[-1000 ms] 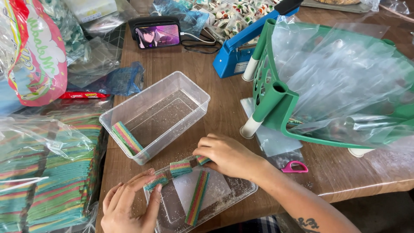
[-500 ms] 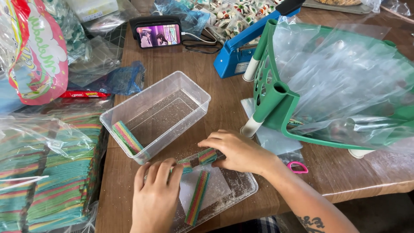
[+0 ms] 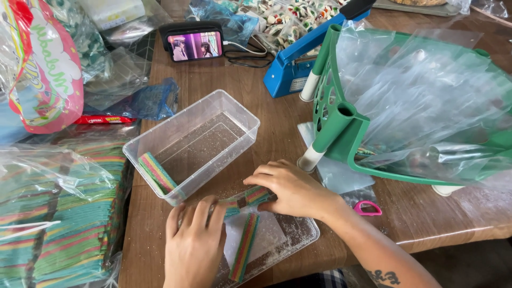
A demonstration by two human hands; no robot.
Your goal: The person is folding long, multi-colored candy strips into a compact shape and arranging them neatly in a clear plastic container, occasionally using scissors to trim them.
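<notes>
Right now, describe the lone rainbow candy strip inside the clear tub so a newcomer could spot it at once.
Start at the clear rectangular plastic tub in the middle of the brown wooden table, just beyond the two hands. The rainbow-striped sour candy strip leans against the tub's near left corner. Unlike the long rainbow strip lying on the flat clear lid, it stands on edge inside the tub, untouched.

tub (image 3: 192,144) behind lid (image 3: 298,237) | basket (image 3: 341,128) right | phone (image 3: 194,45) far

Lying far across the wooden table (image 3: 224,96): a phone (image 3: 195,44) showing a lit screen, a blue heat sealer (image 3: 298,58) just to its right. Standing at right, a green basket (image 3: 346,122) lined with clear plastic. Resting near it, a small pink clip (image 3: 368,208).
</notes>
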